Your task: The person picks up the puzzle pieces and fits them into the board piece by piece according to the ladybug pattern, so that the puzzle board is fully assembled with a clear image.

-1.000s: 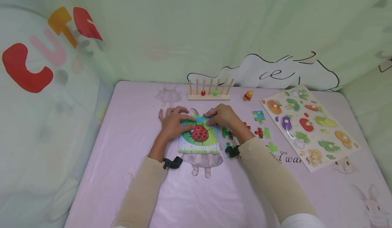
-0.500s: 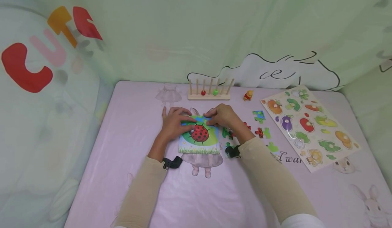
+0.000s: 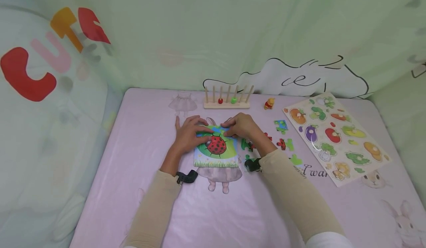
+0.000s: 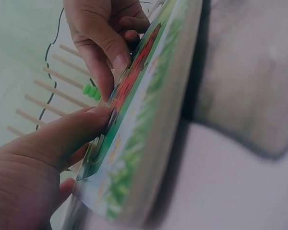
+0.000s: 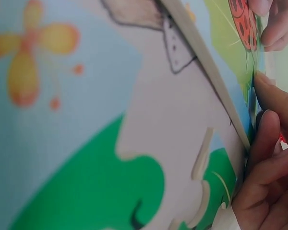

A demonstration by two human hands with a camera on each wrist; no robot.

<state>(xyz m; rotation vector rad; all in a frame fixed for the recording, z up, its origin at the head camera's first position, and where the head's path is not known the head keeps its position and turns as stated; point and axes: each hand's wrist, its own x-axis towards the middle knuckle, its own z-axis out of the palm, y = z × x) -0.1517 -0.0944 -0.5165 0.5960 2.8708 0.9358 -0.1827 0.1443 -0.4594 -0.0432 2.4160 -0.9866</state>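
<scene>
A ladybug jigsaw puzzle (image 3: 217, 148) in a flat board lies on the pink cloth, green and blue with a grass strip along its near edge. My left hand (image 3: 189, 135) rests over its upper left, with index finger and thumb stretched onto the picture; in the left wrist view the thumb (image 4: 86, 122) touches the face. At the upper right part, my right hand (image 3: 242, 126) has thumb and index curled together at a small bluish puzzle piece (image 4: 113, 88), mostly hidden by the fingertips. The right wrist view shows the right fingers (image 5: 266, 139) at the board's edge.
Loose puzzle pieces (image 3: 281, 126) lie to the right, some partly behind the right forearm. A wooden peg rack (image 3: 227, 105) with red and green beads and a small bear figure (image 3: 269, 103) stand behind. A vegetable peg board (image 3: 336, 138) lies at far right.
The left hand's outer fingers have shifted slightly, drawing closer to the rest of the hand. The right hand and the puzzle stay in place.
</scene>
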